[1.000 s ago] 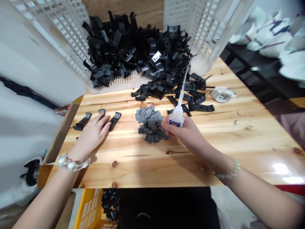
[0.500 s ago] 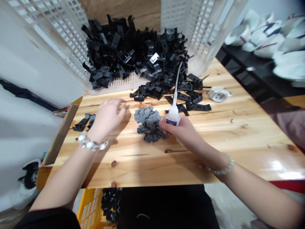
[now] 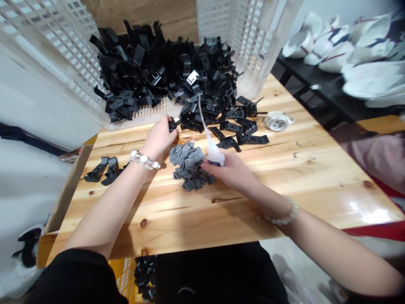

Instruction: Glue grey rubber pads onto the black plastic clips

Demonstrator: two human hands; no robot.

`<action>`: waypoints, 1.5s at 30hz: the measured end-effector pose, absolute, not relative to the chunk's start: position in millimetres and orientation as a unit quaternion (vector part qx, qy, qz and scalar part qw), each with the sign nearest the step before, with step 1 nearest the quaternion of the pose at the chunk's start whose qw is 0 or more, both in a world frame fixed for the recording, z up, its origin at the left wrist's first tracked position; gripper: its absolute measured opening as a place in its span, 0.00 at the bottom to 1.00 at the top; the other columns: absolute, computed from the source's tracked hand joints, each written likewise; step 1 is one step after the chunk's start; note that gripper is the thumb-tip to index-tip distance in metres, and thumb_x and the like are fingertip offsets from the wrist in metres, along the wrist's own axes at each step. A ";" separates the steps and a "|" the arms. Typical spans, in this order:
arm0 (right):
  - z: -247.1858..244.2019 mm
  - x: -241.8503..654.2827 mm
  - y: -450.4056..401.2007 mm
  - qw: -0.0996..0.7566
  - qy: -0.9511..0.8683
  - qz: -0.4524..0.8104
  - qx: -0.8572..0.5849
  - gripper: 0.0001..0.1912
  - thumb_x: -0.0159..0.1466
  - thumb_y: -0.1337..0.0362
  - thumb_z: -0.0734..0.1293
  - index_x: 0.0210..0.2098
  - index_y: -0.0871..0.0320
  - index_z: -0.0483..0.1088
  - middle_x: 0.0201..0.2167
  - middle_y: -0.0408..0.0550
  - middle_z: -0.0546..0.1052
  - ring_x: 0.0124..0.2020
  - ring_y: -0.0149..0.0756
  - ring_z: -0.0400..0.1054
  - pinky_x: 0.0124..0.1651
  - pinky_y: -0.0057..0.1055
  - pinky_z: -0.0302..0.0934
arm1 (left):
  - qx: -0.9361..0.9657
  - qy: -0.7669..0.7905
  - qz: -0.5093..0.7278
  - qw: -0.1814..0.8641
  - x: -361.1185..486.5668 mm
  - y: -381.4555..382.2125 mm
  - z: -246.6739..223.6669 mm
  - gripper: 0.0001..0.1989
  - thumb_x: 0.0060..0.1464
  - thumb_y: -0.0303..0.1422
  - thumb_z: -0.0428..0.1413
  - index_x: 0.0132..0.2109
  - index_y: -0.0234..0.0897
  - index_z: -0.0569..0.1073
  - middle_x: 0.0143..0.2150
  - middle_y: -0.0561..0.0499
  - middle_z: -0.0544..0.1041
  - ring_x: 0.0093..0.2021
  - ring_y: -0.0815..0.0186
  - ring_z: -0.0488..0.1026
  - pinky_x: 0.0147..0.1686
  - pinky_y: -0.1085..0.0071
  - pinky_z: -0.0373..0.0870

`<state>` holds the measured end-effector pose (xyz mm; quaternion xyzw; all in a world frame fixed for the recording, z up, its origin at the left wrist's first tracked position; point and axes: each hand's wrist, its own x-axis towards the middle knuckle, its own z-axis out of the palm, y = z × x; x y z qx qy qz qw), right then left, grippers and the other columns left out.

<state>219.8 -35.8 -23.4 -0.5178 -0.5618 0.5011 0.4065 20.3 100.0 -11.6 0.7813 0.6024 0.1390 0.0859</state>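
My left hand (image 3: 160,136) is at the near edge of the black clips (image 3: 193,122), its fingers closed on a black clip (image 3: 172,124). In my right hand (image 3: 229,169) is a small white glue bottle (image 3: 216,156), its long thin nozzle tilted up and to the left. Between my hands lies a heap of small grey pads (image 3: 188,162) on the wooden table (image 3: 177,228). A few black clips (image 3: 106,169) rest apart at the left, beside my left forearm.
A white plastic basket (image 3: 259,63), tipped toward me, holds a large pile of black clips. A tape roll (image 3: 277,121) sits right of the clips. White objects (image 3: 335,55) stand on a dark rack at right; a yellow basket (image 3: 125,274) is below.
My left hand has moved forward and right from the left side of the table to the clips and closed on one. The bottle's nozzle now leans further left. The whole view has shifted slightly.
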 end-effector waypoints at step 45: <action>-14.5 223.5 -31.9 0.465 -0.411 0.638 -0.456 0.14 0.47 0.65 0.77 0.29 0.59 0.69 0.23 0.40 0.72 0.24 0.30 0.65 0.28 0.30 0.59 | 0.545 0.428 0.387 0.608 14.5 12.9 10.7 0.12 0.51 0.38 0.62 0.38 0.34 0.72 0.32 0.50 0.78 0.35 0.63 0.78 0.38 0.67 0.75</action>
